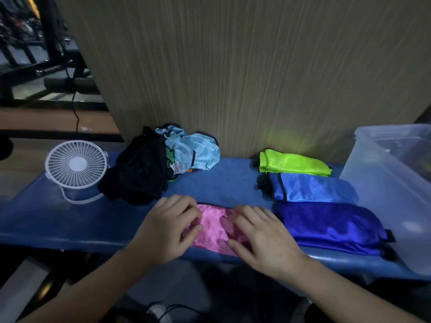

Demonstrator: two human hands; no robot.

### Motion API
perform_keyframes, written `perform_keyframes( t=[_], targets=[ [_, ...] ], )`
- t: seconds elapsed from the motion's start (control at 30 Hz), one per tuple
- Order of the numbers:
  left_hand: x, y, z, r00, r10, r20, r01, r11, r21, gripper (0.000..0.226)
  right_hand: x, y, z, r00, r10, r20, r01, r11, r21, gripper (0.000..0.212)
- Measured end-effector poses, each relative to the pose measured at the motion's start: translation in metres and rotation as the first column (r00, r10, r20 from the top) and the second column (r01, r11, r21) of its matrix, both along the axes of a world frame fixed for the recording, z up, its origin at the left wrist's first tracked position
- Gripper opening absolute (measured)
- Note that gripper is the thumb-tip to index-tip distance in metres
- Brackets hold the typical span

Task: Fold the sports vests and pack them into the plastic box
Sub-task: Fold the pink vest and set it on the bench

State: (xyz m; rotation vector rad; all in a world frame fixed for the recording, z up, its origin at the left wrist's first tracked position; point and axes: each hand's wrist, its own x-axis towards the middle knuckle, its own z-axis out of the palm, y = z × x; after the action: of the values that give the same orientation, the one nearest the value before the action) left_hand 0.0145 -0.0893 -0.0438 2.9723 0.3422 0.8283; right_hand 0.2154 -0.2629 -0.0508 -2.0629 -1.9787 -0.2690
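Pressing down on the pink vest (213, 226), I have both hands on it at the near edge of the blue bench (77, 215). My left hand (170, 227) lies on its left end with the fingers bent and the tips gathering a little of the cloth, so it is pinching the vest. My right hand (261, 236) lies flat on the right end, fingers spread and relaxed, resting on the fabric without grasping it. The pink vest sits folded into a narrow band between and under my hands.

To the right, three folded vests lie in a row running from far to near: a neon green vest (295, 164) farthest, a light blue vest (312, 190) just nearer, and a dark blue vest (331, 227) nearest, which is just beside my right hand. Farther right stands the clear plastic box (373, 187), its near wall close beside the folded vests; what lies inside it I cannot tell.

At the far left of the bench a heap of unfolded vests (163, 164) rests against the wooden panel (233, 66), black ones in front, a pale blue one on top and a bit of green between. Left of the heap stands a small white fan (77, 166).
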Motion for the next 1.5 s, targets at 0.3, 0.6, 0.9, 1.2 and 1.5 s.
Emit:
perform_keyframes(
  t=[0.3,0.6,0.9,1.2,1.5],
  targets=[
    [0.012,0.024,-0.046,0.976,0.063,-0.209,-0.087,0.991,-0.105,0.065,0.002,0.014,-0.042,0.997,-0.068,-0.02,0.066,0.995,-0.077,0.077],
    [0.01,0.032,-0.064,0.953,0.079,-0.293,-0.121,0.985,-0.125,0.072,0.008,0.016,-0.058,0.995,-0.079,0.058,0.084,0.992,-0.097,0.079],
    [-0.002,0.028,-0.06,0.972,0.045,-0.229,-0.088,0.98,-0.177,0.072,0.015,0.015,-0.052,0.999,-0.014,0.049,0.018,0.996,-0.086,0.078],
    [0.005,0.024,-0.063,0.971,0.067,-0.228,-0.1,0.986,-0.136,0.075,0.023,0.022,-0.039,0.998,-0.036,0.046,0.04,0.996,-0.086,0.071],
    [0.021,0.024,-0.068,0.969,0.102,-0.227,-0.129,0.986,-0.107,0.074,0.023,0.024,-0.049,0.998,-0.066,0.026,0.069,0.984,-0.166,0.083]
  ],
)
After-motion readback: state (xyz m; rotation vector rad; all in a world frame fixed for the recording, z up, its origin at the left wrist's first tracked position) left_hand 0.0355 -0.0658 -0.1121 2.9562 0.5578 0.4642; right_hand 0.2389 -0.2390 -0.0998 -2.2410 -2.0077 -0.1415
